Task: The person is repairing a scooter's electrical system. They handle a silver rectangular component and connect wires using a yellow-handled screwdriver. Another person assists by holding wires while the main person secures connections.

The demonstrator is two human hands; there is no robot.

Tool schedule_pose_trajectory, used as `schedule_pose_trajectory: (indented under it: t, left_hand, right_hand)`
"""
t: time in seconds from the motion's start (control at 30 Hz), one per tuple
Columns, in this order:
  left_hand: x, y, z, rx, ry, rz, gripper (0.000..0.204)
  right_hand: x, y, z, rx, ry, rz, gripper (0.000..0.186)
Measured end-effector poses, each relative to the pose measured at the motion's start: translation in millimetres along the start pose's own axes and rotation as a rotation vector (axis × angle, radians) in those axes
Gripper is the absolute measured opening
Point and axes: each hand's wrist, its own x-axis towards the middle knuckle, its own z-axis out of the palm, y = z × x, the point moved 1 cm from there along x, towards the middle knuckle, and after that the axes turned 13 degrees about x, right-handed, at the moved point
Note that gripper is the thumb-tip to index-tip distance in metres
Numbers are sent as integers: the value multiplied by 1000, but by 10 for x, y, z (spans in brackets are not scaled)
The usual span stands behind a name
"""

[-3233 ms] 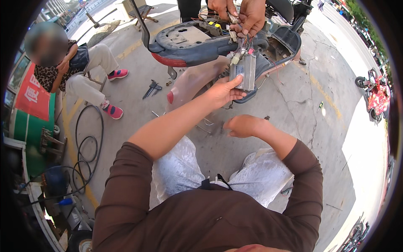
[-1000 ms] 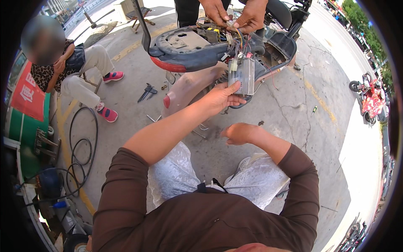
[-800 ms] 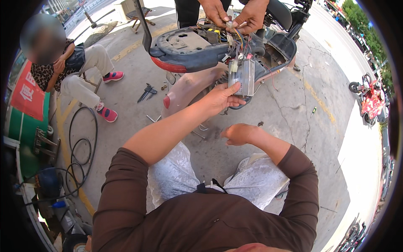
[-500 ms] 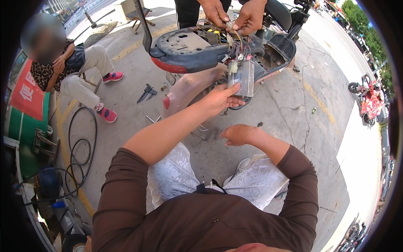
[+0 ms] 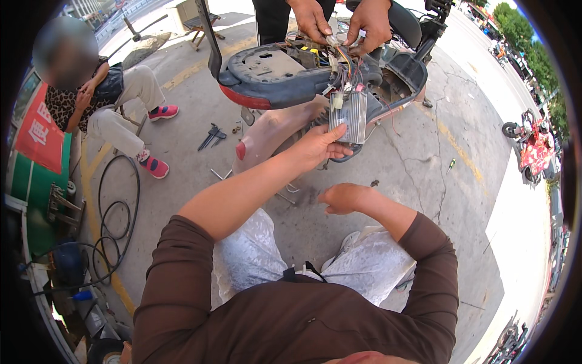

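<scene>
The finned metal box [image 5: 351, 115] is in my left hand [image 5: 319, 147], gripped at its near end, my thumb lying on its face and my fingers curled at its lower edge. From its far end a bundle of wires [image 5: 347, 70] runs up to the scooter body [image 5: 273, 85], which is open on top with more wiring and a dark part with yellow pieces [image 5: 311, 53] inside. My right hand [image 5: 344, 199] hangs below the box, well apart from it, fingers drawn in; I cannot tell whether they hold anything. Above, a co-worker's 2 hands [image 5: 372, 25] are at the wires: 0.5 s ago both met at a white connector [image 5: 333, 40]; now the hand on my right has drawn away from it. On the ground lie dark tools [image 5: 212, 134] and a screwdriver [image 5: 451, 164].
</scene>
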Motion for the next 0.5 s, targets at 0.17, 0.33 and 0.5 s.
schedule_pose_trajectory:
  t: [0.17, 0.33, 0.5]
  left_hand:
    - [1, -5, -7, -6, 16, -17, 52]
    - [12, 4, -21, 18, 19, -30, 51]
    - [16, -12, -18, -3, 34, -17, 60]
  right_hand:
    - [20, 37, 59, 6, 17, 3, 31]
    - [36, 97, 83, 31, 29, -10, 30]
    - [23, 13, 19, 34, 20, 11, 31]
